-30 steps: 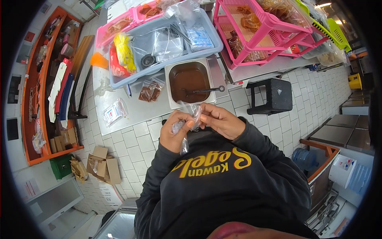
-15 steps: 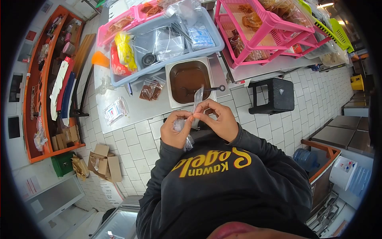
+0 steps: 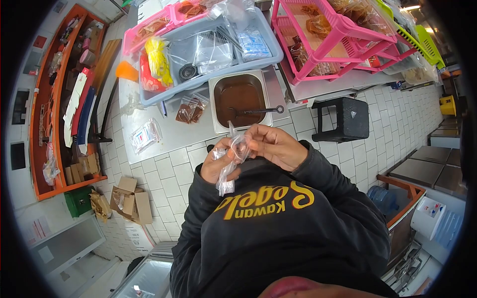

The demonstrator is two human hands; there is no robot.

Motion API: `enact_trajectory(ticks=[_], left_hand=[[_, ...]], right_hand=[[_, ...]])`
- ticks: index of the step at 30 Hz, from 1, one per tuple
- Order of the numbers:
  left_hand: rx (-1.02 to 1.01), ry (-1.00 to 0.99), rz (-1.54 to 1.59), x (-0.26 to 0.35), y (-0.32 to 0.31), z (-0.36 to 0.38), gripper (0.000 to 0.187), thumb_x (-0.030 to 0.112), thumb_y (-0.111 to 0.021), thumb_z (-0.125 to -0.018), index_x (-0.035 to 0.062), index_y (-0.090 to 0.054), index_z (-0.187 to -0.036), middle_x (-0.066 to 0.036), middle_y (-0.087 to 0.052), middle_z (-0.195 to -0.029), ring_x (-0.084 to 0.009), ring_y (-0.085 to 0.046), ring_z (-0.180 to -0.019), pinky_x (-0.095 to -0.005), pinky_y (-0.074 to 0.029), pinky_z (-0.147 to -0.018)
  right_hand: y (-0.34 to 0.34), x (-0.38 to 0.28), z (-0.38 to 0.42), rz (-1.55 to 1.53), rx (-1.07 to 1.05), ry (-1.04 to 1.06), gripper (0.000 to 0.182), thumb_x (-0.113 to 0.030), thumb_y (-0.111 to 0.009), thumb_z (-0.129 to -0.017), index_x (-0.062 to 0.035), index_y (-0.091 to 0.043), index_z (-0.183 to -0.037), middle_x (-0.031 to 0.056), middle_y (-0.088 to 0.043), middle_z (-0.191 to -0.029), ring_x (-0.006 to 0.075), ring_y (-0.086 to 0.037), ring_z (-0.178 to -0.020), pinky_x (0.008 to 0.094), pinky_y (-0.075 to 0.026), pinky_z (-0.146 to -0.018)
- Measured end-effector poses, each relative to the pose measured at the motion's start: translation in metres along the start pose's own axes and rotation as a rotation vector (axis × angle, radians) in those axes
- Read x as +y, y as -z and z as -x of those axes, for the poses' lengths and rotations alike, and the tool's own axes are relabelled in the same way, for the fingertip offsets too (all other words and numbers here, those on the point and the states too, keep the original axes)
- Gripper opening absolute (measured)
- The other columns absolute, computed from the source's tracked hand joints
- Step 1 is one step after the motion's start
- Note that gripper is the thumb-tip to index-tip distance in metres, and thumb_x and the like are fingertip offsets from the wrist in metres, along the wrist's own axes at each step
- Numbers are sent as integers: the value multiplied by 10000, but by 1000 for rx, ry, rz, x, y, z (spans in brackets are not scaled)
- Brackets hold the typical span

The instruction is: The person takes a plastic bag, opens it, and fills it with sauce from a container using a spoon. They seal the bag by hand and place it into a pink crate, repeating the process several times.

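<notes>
A clear plastic bag (image 3: 226, 175) is held between my two hands, in front of my chest. My left hand (image 3: 217, 166) is closed on its lower part, with some of the film hanging below the fingers. At the bag's upper end, the fingers of my right hand (image 3: 275, 146) pinch the film. Just beyond my hands, a steel pan (image 3: 214, 107) holds dark brown sauce (image 3: 243, 94). A black ladle (image 3: 258, 111) rests across it, its handle over the right rim. Left of the pan lies a small bag of brown sauce (image 3: 190, 110).
A blue tub (image 3: 276, 52) with plastic bags and a yellow bundle stands behind the pan. Pink racks (image 3: 310, 67) with filled bags are at the right. A pack of clear bags (image 3: 145, 136) lies on the steel table (image 3: 130, 116). A black stool (image 3: 348, 119) stands on the floor.
The bag has turned and spread between my hands, its top now leaning left. My left hand has shifted slightly, and my right hand's fingers have changed position on the film.
</notes>
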State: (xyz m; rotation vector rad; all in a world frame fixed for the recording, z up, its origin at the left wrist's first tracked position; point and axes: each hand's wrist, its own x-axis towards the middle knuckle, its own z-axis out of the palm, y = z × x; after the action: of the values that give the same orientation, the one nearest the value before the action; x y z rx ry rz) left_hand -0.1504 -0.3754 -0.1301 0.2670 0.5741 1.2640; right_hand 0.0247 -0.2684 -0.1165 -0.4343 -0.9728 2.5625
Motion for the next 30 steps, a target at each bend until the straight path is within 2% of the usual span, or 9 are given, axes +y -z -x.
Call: enact_trajectory(ticks=[4,8,11,14,18,20,23,27,30], left_hand=[[23,94,-23,8,-5,-3,183,196,-555,-921,72,-497,-1042,-88,-460,-864,-86,-374,-547,-196,-318,-397],[-9,65,-44,13,-9,-11,180,148,-572,-895,29,-483,-997,-79,-456,-869,-81,-398,-580,-187,-328,-439],[314,-523,-1097,3,10,-25,244,-27,-645,-701,30,-467,-858,-58,-475,-857,-125,-469,-719,-212,-397,-591],[446,-775,-1330,4,7,-27,230,-29,-642,-663,15,-482,-822,-81,-478,-865,-159,-462,-734,-269,-432,-654],[579,-792,-1131,5,-19,-23,227,-33,-636,-662,9,-548,-867,-90,-484,-871,-188,-491,-750,-307,-449,-701],[468,-801,-1459,7,-20,-18,242,-31,-630,-681,30,-622,-915,-96,-487,-870,-217,-520,-783,-309,-463,-698],[413,-744,-1568,7,-15,-20,239,-14,-635,-711,55,-663,-938,-110,-508,-894,-231,-563,-806,-304,-470,-684],[532,-628,-1480,-7,-3,-23,186,2,-649,-732,47,-674,-912,-127,-528,-934,-230,-589,-802,-314,-474,-683],[365,-604,-1550,-7,-2,-19,243,11,-648,-749,54,-667,-988,-121,-548,-946,-236,-621,-789,-317,-483,-700]], right_hand=[[5,3,-5,-220,98,-79,155,-138,-524,-948,-51,-498,-1074,9,-562,-904,76,-531,-789,228,-427,-736],[5,3,-12,-318,228,61,251,-130,-555,-929,-69,-418,-1131,2,-531,-855,77,-504,-775,223,-398,-718],[-3,9,-13,91,229,208,331,-90,-593,-894,-77,-369,-1138,-17,-516,-835,66,-481,-746,220,-383,-710],[-8,13,-10,517,144,274,413,-59,-650,-835,-74,-354,-1123,-13,-515,-840,53,-453,-739,224,-376,-718],[-12,10,-15,810,376,430,479,-43,-705,-755,-70,-369,-1096,-1,-529,-809,99,-455,-750,250,-374,-714],[-6,6,-21,957,499,578,471,-46,-720,-727,-67,-396,-1068,6,-537,-795,125,-466,-753,266,-378,-708],[0,-2,-17,1571,552,792,378,-77,-743,-686,-58,-514,-986,7,-555,-778,179,-492,-765,302,-387,-703],[-3,1,-5,1922,278,808,248,-187,-709,-688,-100,-637,-908,-33,-568,-806,184,-497,-791,323,-387,-704],[-1,5,3,1990,160,658,248,-221,-680,-686,-131,-658,-916,-64,-572,-819,173,-492,-826,315,-380,-714]])
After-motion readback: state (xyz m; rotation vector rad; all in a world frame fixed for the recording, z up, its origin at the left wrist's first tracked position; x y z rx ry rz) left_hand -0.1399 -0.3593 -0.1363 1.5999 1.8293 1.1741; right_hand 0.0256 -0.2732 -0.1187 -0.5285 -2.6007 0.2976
